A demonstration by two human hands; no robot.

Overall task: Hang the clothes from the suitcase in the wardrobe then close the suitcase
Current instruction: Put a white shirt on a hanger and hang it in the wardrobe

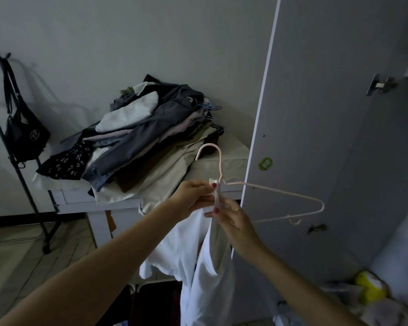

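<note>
Left hand [193, 196] pinches clip and white garment [203, 267] at pink wire hanger [269, 191]'s neck | right hand [233, 222] pinches cloth below | limp, light — hanger looks bendy; best held near the hook

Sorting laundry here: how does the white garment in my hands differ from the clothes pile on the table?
The white garment hangs from both hands, at a pink hanger; the clothes pile lies heaped on the table. The garment is one plain white piece; the pile mixes greys, beige and a floral print.
</note>
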